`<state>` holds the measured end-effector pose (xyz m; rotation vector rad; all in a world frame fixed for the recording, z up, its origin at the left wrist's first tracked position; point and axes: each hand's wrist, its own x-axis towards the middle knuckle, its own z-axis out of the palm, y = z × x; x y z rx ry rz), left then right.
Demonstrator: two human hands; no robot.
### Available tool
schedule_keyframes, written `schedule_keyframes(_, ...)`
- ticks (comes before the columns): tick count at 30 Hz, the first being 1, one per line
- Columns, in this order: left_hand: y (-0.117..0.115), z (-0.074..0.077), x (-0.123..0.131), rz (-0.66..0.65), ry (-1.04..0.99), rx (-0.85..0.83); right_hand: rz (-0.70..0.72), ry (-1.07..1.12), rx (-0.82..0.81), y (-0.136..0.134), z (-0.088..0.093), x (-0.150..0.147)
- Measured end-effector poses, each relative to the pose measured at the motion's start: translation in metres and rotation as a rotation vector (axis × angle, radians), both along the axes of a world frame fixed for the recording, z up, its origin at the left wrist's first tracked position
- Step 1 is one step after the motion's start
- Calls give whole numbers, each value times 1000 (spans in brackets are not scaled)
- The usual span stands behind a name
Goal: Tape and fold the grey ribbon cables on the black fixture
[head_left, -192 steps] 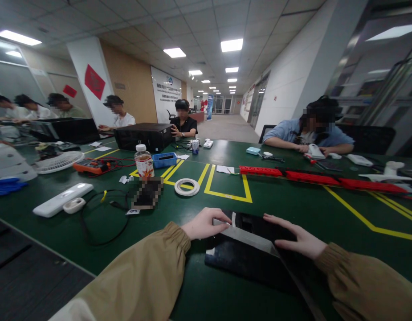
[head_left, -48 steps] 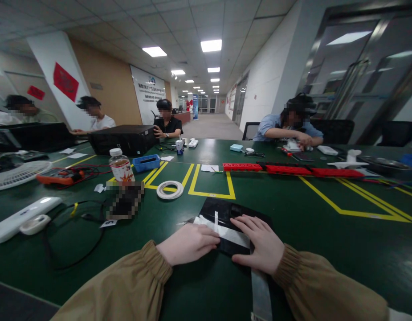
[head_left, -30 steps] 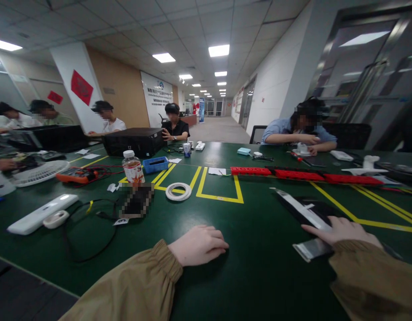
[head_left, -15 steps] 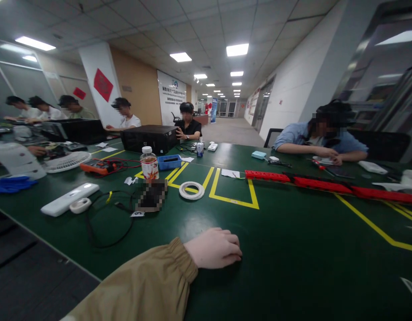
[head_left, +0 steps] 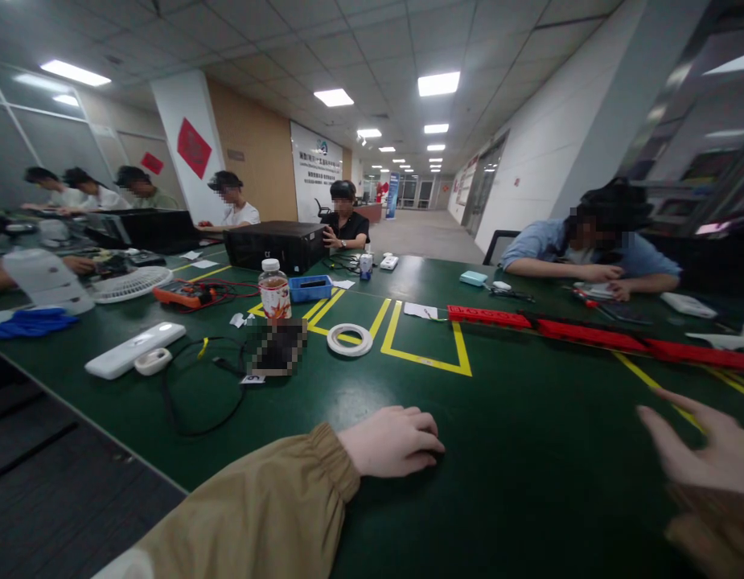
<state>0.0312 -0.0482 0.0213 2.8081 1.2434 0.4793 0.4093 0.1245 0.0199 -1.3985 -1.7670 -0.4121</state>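
Note:
My left hand (head_left: 399,442), in a tan sleeve (head_left: 275,498), rests palm down on the green table (head_left: 528,474). Its fingers are loosely bent against the surface, and nothing shows under them. At the right edge my right hand (head_left: 703,442) is raised over the tabletop, slightly blurred, with thumb and forefinger apart and nothing between them. Closest to the left hand is a white tape roll (head_left: 349,340), lying flat beyond it. Past the right hand stretches a long red strip (head_left: 589,334), apart from the fingers.
Left of centre stand a drink bottle (head_left: 275,291), a blue tray (head_left: 310,288) and a dark pixelated object (head_left: 279,347). A black cable (head_left: 170,394) loops beside a white oblong device (head_left: 136,351). An orange multimeter (head_left: 183,292) lies farther back. Several people sit around the table.
My right hand has come into view at the right edge. The left hand stays on the table in nearly the same pose, and the camera view has shifted slightly.

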Motion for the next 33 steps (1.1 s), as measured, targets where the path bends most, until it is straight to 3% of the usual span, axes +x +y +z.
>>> schedule_keyframes(5, 1, -3, -1, 12, -32, -24, 749, -177, -14, -73, -11, -113)
schedule_keyframes(9, 2, -3, -1, 25, -41, -33, 1052, -365, -147, -124, -15, -150)
schedule_keyframes(13, 0, -1, -1, 24, -36, -44, 1106, -427, -489, -136, -10, -151)
schedule_keyframes(16, -1, 1, 0, 24, -26, -48, 1095, -393, -609, -131, -7, -148)
schedule_keyframes(33, -2, -1, -1, 28, -20, -60, 1100, -375, -634, -125, -12, -144)
